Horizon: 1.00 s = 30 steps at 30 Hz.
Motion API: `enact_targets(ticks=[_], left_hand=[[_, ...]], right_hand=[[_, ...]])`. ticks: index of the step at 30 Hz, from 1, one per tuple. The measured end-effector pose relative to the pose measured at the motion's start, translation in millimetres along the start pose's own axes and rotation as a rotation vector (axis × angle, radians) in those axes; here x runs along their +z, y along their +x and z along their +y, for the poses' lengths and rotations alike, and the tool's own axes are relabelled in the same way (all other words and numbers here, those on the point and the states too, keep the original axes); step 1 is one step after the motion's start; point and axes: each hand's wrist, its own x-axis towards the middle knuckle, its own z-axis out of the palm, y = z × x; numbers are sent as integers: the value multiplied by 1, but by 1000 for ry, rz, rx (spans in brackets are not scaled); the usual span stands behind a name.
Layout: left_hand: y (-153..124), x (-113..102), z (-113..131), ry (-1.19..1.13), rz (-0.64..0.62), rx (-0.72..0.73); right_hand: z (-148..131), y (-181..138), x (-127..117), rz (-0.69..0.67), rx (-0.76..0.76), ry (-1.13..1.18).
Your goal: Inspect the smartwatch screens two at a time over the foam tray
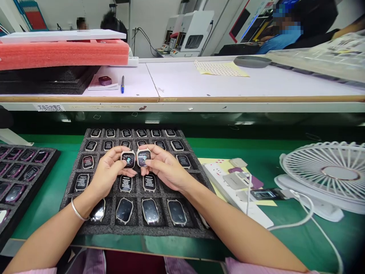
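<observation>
My left hand (pixel 110 169) grips a smartwatch body (pixel 128 160) with a lit screen, thumb resting on its face. Close beside it, a second lit smartwatch body (pixel 144 158) is pinched in my right hand (pixel 162 165), the thumb on its lower right corner. Both watches are held above a black foam tray (pixel 137 230) whose compartments hold several more watch bodies without straps. In the tray's middle rows, watches such as one watch (pixel 126 183) show white text. Along the front row the screens are dark, as on a front watch (pixel 150 210).
Left stands another foam tray (pixel 54 156) with purple-framed watches. Right are a white fan (pixel 327 175), a white cable (pixel 308 217) and a white strip (pixel 256 213) on yellow paper. A raised shelf (pixel 176 83) behind carries pink foam (pixel 62 53) and a pen (pixel 122 84). People sit beyond.
</observation>
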Motion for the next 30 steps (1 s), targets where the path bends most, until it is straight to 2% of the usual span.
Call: enact_targets(ticks=[30], left_hand=[[0, 0, 0, -5, -22, 37]], right_hand=[[-1, -3, 1, -32, -45, -52]])
